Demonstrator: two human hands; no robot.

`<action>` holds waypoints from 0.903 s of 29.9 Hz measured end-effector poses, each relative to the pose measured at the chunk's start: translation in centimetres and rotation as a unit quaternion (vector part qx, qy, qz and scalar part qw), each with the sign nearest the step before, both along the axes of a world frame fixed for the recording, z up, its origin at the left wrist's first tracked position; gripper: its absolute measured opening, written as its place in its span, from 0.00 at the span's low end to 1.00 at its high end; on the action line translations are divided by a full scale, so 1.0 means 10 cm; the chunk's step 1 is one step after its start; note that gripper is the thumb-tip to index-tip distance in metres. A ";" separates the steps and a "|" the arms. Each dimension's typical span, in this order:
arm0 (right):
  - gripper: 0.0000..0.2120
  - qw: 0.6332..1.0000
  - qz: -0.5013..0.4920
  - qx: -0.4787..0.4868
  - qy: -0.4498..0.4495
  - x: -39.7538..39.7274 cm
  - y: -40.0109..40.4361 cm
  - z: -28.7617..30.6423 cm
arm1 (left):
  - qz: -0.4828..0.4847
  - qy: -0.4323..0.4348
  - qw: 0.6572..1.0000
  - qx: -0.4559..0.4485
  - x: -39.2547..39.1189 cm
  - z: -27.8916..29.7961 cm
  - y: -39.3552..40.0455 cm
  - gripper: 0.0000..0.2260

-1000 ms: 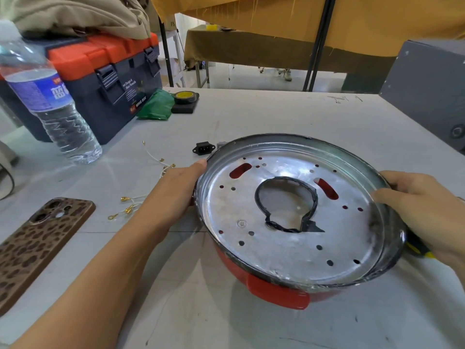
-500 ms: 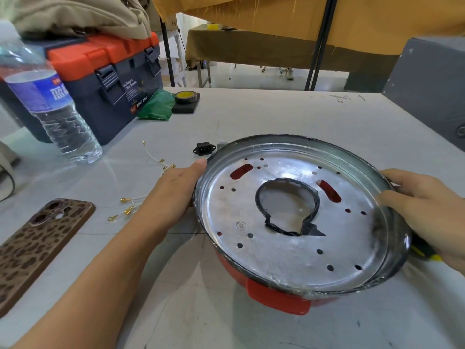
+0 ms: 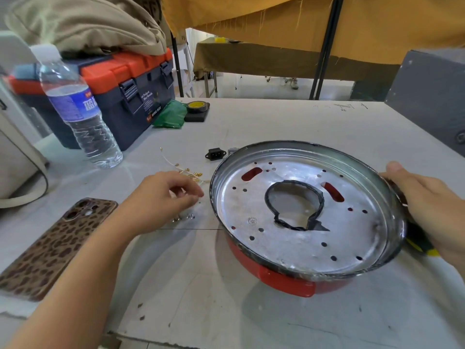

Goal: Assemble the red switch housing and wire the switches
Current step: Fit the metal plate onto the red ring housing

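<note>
Left hand point(image 3: 164, 191) has come off the pan rim and now hovers over the screws point(image 3: 183, 217), fingers curled narrow.

Can't tell if it's actually pinching anything yet (fingertips sit just above the little silver screws on the bench point(image 3: 276, 122)). Right hand point(image 3: 427, 210) grips the far right rim of the housing point(image 3: 302, 217), which sits tilted on the bench, red underside toward me, with the holed metal plate and taped center cutout facing up. Wires point(image 3: 186, 172) with gold terminals lie just past the left hand, black socket point(image 3: 215, 154) near the rim. Phone point(image 3: 57, 245) lies left; bottle point(image 3: 78, 107) and toolbox point(image 3: 120, 91) at back left.
</note>
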State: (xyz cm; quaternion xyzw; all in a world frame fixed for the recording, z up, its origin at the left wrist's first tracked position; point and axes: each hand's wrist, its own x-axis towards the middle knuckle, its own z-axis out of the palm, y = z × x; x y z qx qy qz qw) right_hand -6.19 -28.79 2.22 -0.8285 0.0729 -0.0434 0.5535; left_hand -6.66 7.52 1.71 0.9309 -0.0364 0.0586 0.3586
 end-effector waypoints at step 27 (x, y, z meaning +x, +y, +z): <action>0.10 0.990 -0.060 -0.101 -0.074 0.07 -0.20 -0.07 | -0.016 -0.019 0.993 0.114 -0.05 -0.15 -0.04 0.11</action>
